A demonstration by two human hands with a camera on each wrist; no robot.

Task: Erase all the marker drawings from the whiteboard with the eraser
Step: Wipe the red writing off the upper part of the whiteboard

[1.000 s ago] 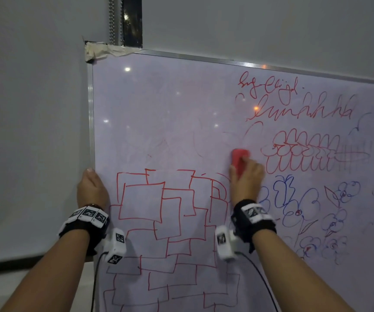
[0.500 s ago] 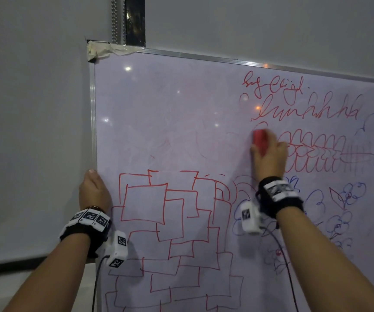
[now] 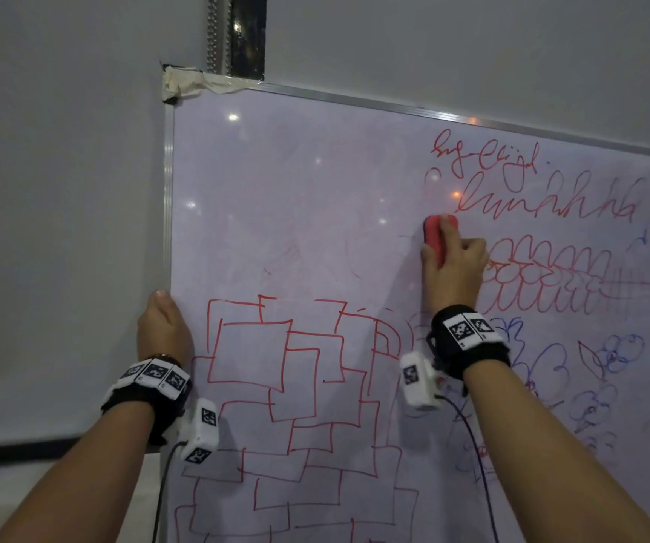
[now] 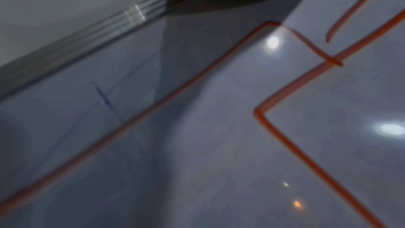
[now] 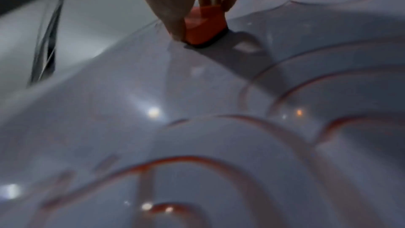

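A whiteboard (image 3: 296, 190) leans against the wall. It bears a red tangle of squares (image 3: 296, 386), red scribbled writing (image 3: 531, 197), a red scalloped drawing (image 3: 550, 284) and blue flowers (image 3: 609, 366). My right hand (image 3: 452, 268) grips a red eraser (image 3: 435, 237) and presses it flat on the board just left of the red scalloped drawing. In the right wrist view the eraser (image 5: 203, 29) sits with its dark felt on the surface. My left hand (image 3: 163, 331) holds the board's left frame edge, its fingers hidden behind it.
Tape (image 3: 186, 82) covers the board's top left corner. The upper left of the board shows only faint pink smears. A grey wall (image 3: 61, 229) lies to the left, with a dark strip (image 3: 245, 33) above the board. Cables hang from both wrist cameras.
My right hand has carried the eraser up and to the right across the board, from beside the squares to below the red writing. Red loops there are wiped away. The left hand has stayed put.
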